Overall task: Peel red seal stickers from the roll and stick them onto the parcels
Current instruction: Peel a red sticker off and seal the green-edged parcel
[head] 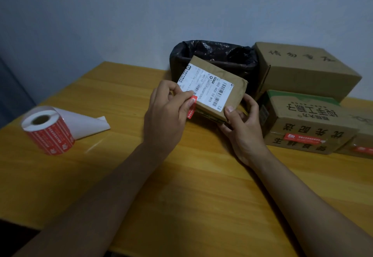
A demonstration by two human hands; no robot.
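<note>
A small brown parcel (pixel 228 79) with a white shipping label (pixel 205 87) is tilted up above the table's middle. My right hand (pixel 240 127) grips its near right corner, thumb on the label. My left hand (pixel 167 111) pinches a red seal sticker (pixel 192 107) against the parcel's near left edge. The sticker roll (pixel 47 130), red with a white core, lies on the table at the left, with a strip of bare white backing paper (pixel 84 123) trailing to its right.
A bin lined with a black bag (pixel 214 54) stands behind the parcel against the wall. At the right sit a large brown box (pixel 302 69) and two printed boxes (pixel 306 123), each bearing a red sticker. The wooden table (pixel 201 186) ends near me.
</note>
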